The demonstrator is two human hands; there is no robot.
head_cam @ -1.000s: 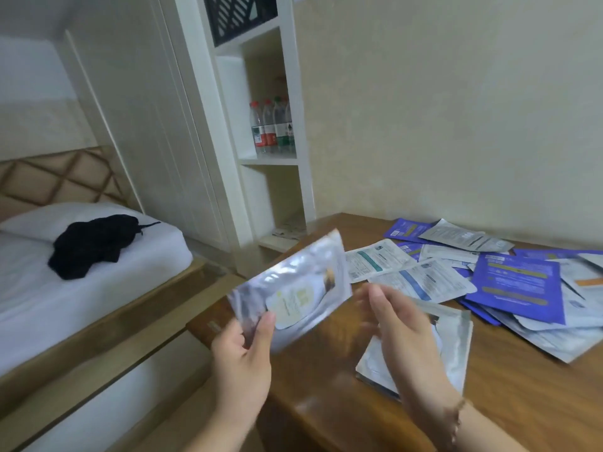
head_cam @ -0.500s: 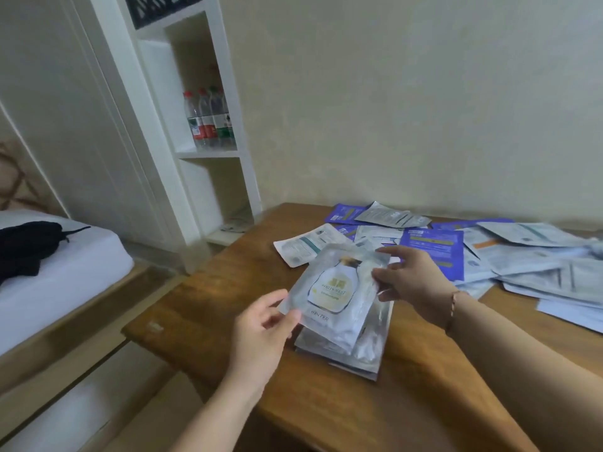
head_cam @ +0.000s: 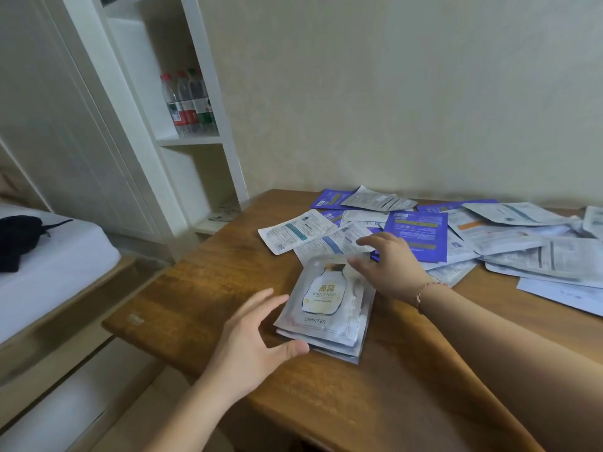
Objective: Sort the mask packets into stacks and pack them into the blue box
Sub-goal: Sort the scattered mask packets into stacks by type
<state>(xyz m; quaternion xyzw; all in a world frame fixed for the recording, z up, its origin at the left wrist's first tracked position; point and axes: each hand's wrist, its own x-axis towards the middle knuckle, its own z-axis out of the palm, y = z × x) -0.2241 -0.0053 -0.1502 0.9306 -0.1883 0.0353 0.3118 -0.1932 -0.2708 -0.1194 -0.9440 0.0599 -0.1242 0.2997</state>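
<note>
- Stack (head_cam: pixel 323 324) of silver mask packets lies on the desk (head_cam: pixel 202 308) near its front-left corner; top packet (head_cam: pixel 326 296) reads "BIRD'S-NEST" and "CWINTER", w/ gold characters above.
- Left hand (head_cam: pixel 251 340) is beside the stack's left edge, fingers (head_cam: pixel 261 298) spread and released, thumb at the stack's front corner; it grasps nothing.
- Right hand (head_cam: pixel 391 265) hovers over the stack's far end, fingers released, holding nothing.
- Step in hand, I judge: sorting, squaring this stack.
- Next move prob. calls for reaching to the loose pile (head_cam: pixel 456 236) of blue and white packets behind; their print is too small to read.
- Blue box is not in view.
</note>
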